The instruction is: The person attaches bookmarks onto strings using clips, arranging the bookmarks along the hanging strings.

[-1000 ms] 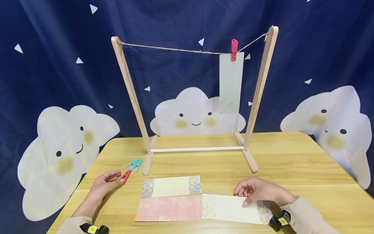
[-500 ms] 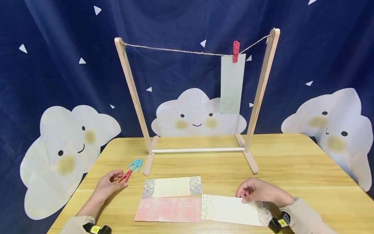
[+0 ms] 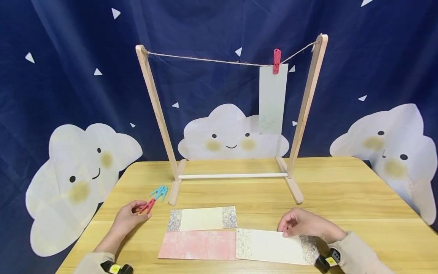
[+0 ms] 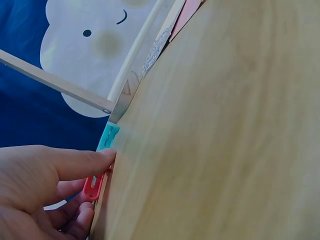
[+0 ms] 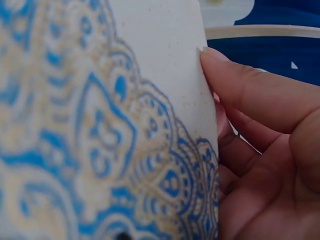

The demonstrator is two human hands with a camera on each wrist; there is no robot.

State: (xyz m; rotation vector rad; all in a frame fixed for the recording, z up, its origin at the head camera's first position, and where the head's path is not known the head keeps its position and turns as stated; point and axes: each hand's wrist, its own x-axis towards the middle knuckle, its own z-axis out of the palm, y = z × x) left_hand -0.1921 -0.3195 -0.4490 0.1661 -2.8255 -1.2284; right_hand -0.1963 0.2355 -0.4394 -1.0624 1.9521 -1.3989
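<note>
My left hand [image 3: 128, 217] is at the left of the table, its thumb and curled fingers around a red clothespin [image 3: 148, 206]. A teal clothespin [image 3: 159, 192] lies just beyond, against the red one. In the left wrist view the thumb overlaps the red clothespin [image 4: 92, 188], near the teal clothespin [image 4: 108, 136]. My right hand [image 3: 301, 224] pinches the far long edge of a white card [image 3: 268, 245] with lace-patterned ends. The right wrist view shows the thumb at the edge of the card [image 5: 160, 55], other fingers curled behind it.
A pink card [image 3: 198, 245] and a cream card with lace ends [image 3: 202, 219] lie to the left of the white one. Behind stands a wooden frame [image 3: 157, 110] with a string [image 3: 205, 59]; another red clothespin [image 3: 276, 61] holds a pale green card [image 3: 272, 101] on it.
My left hand has shifted slightly right, its fingers moving further around the red clothespin. The right thumb has moved a little up toward the white card's edge. The view has shifted slightly.
</note>
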